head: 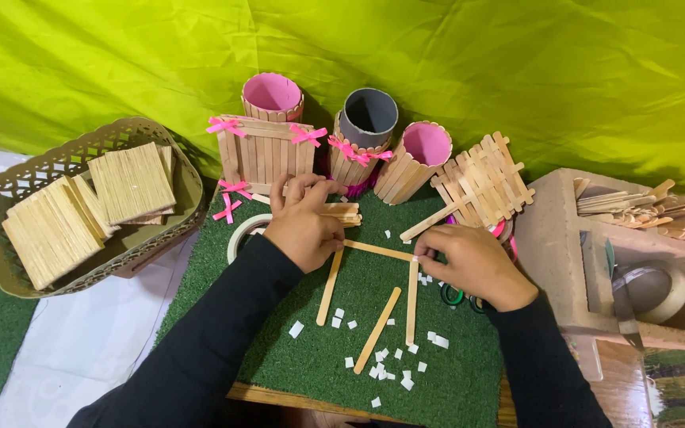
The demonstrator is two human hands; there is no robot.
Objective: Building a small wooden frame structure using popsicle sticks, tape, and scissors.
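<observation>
Left hand (304,230) presses one corner of a craft-stick frame (376,250) on the green turf mat (295,349) — right hand (469,265) pinches the opposite corner; joining needs steady pressure

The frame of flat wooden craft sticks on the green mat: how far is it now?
Done: three flat wooden craft sticks form an open frame. In hand: left hand presses one corner, right hand the other. Left: a loose diagonal stick lies unattached among small white paper squares.
</observation>
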